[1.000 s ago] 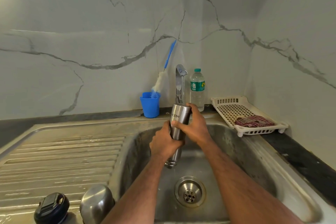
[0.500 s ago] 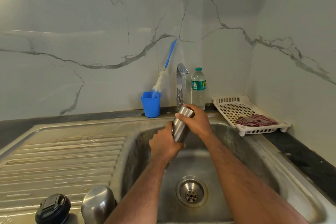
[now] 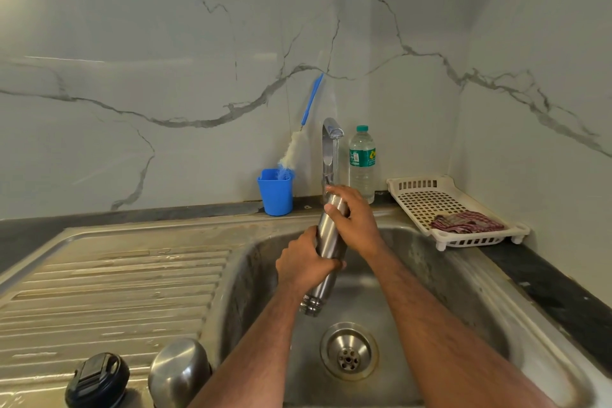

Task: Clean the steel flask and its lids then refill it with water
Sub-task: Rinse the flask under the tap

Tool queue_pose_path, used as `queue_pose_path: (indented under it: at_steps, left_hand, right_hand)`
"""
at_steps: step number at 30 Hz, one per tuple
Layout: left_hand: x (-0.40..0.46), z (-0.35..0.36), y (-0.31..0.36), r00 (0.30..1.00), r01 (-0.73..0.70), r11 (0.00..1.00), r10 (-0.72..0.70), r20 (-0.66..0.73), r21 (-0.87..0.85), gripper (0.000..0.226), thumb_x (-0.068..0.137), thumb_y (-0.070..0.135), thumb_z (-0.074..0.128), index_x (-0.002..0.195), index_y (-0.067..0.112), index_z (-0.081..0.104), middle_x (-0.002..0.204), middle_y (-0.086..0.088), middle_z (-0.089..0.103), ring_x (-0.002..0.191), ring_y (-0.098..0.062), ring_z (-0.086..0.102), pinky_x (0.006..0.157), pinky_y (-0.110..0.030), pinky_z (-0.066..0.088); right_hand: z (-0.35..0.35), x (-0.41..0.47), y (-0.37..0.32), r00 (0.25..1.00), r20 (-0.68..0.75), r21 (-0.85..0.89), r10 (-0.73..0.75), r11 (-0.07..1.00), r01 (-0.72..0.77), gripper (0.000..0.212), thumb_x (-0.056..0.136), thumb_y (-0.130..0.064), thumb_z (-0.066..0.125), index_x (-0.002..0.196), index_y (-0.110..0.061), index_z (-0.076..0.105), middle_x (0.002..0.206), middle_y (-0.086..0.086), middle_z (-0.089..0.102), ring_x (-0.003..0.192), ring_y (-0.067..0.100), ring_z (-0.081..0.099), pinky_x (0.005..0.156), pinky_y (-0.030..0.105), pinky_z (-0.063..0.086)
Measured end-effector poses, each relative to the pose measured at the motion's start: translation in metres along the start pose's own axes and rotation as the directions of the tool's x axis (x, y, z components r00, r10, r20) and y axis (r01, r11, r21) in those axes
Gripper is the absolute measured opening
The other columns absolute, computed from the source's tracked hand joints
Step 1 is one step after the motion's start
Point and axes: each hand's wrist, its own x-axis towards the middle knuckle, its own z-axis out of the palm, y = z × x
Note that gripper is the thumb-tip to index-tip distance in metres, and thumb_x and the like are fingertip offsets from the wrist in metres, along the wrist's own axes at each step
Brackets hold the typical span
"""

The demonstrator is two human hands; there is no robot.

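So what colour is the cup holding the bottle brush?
Blue, in the head view: the cup by the tap.

blue cup with brush: left of tap | plastic bottle: just right | white tray with cloth: farther right

The flask at centre frame is brushed steel with a soft satin sheen. The sink and its ribbed draining board are dull, streaked stainless steel, while the tap is brighter polished metal. At lower left, a domed steel lid shines smoothly beside a black plastic lid. The walls are glossy veined marble. Upper centre holds a blue plastic cup and a clear plastic bottle; at right, a white perforated plastic tray carries a striped cloth.
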Motion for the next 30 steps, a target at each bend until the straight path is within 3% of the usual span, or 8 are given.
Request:
queue_pose_path:
  at_steps: [5, 11, 14, 18, 21, 24, 26, 30]
  left_hand:
    - [0.006, 0.004, 0.0, 0.995, 0.066, 0.937, -0.036, 0.093, -0.343, 0.079, 0.055, 0.06, 0.081, 0.127, 0.04, 0.057, 0.109, 0.016, 0.07, 0.095, -0.008, 0.07, 0.09, -0.042, 0.058]
    - [0.003, 0.002, 0.003, 0.97, 0.175, 0.716, -0.009, 0.241, -0.676, 0.053, 0.089, 0.041, 0.073, 0.138, 0.032, 0.055, 0.117, 0.004, 0.072, 0.103, -0.015, 0.07, 0.091, -0.04, 0.058]
    - [0.003, 0.002, 0.004, 0.96, 0.225, 0.679, -0.031, 0.278, -0.698, 0.049, 0.096, 0.043, 0.064, 0.143, 0.032, 0.051, 0.12, 0.001, 0.071, 0.105, -0.018, 0.07, 0.094, -0.044, 0.057]
    - [0.005, 0.009, 0.001, 0.972, 0.179, 0.697, -0.017, 0.233, -0.694, 0.046, 0.1, 0.039, 0.061, 0.143, 0.033, 0.048, 0.123, 0.004, 0.069, 0.107, -0.014, 0.069, 0.095, -0.043, 0.057]
    - [0.005, 0.017, -0.005, 0.989, 0.079, 0.805, 0.01, 0.146, -0.587, 0.066, 0.084, 0.04, 0.081, 0.14, 0.028, 0.047, 0.123, 0.006, 0.065, 0.105, -0.008, 0.066, 0.091, -0.031, 0.058]
    - [0.005, 0.017, -0.007, 0.995, 0.088, 0.817, -0.047, 0.086, -0.571, 0.075, 0.071, 0.034, 0.092, 0.131, 0.022, 0.049, 0.114, 0.003, 0.065, 0.098, -0.01, 0.067, 0.081, -0.027, 0.06]
    - [0.006, 0.012, -0.009, 0.988, 0.141, 0.764, -0.067, 0.139, -0.63, 0.068, 0.075, 0.031, 0.089, 0.131, 0.019, 0.052, 0.114, 0.0, 0.068, 0.097, -0.015, 0.07, 0.079, -0.03, 0.061]
    - [0.004, 0.004, -0.013, 0.934, 0.317, 0.518, -0.023, 0.357, -0.794, 0.045, 0.09, 0.027, 0.075, 0.13, 0.012, 0.061, 0.109, -0.014, 0.076, 0.097, -0.03, 0.075, 0.08, -0.042, 0.062]
  right_hand:
    - [-0.004, -0.008, -0.004, 0.933, 0.146, 0.429, 0.33, 0.828, -0.36, 0.067, 0.092, -0.041, 0.07, 0.149, -0.033, 0.036, 0.139, 0.0, 0.055, 0.118, 0.017, 0.06, 0.1, 0.043, 0.055]
    - [-0.007, -0.013, 0.007, 0.775, 0.409, 0.446, 0.482, 0.635, -0.63, 0.055, 0.09, -0.06, 0.062, 0.132, -0.024, 0.058, 0.119, 0.009, 0.072, 0.111, 0.025, 0.069, 0.098, 0.044, 0.055]
    - [-0.005, -0.012, 0.009, 0.795, 0.377, 0.42, 0.475, 0.677, -0.604, 0.055, 0.094, -0.06, 0.058, 0.135, -0.023, 0.057, 0.118, 0.007, 0.073, 0.109, 0.024, 0.07, 0.099, 0.045, 0.055]
    - [0.001, -0.009, 0.0, 0.853, 0.276, 0.445, 0.444, 0.727, -0.523, 0.051, 0.1, -0.048, 0.056, 0.144, -0.023, 0.049, 0.122, 0.006, 0.068, 0.107, 0.021, 0.069, 0.085, 0.036, 0.057]
    - [0.007, -0.008, -0.004, 0.865, 0.197, 0.455, 0.461, 0.739, -0.497, 0.052, 0.103, -0.045, 0.05, 0.15, -0.028, 0.037, 0.134, 0.006, 0.061, 0.106, 0.016, 0.064, 0.085, 0.034, 0.056]
    - [0.009, -0.006, -0.004, 0.824, 0.199, 0.488, 0.531, 0.676, -0.553, 0.054, 0.104, -0.05, 0.045, 0.152, -0.031, 0.03, 0.136, 0.008, 0.058, 0.104, 0.02, 0.063, 0.089, 0.045, 0.057]
    - [0.006, -0.004, -0.002, 0.816, 0.222, 0.504, 0.534, 0.654, -0.564, 0.054, 0.104, -0.051, 0.043, 0.152, -0.029, 0.031, 0.136, 0.01, 0.058, 0.108, 0.023, 0.064, 0.093, 0.047, 0.056]
    - [-0.003, -0.006, -0.003, 0.795, 0.293, 0.595, 0.532, 0.549, -0.587, 0.049, 0.102, -0.049, 0.05, 0.144, -0.024, 0.045, 0.127, 0.01, 0.066, 0.113, 0.026, 0.066, 0.096, 0.043, 0.055]
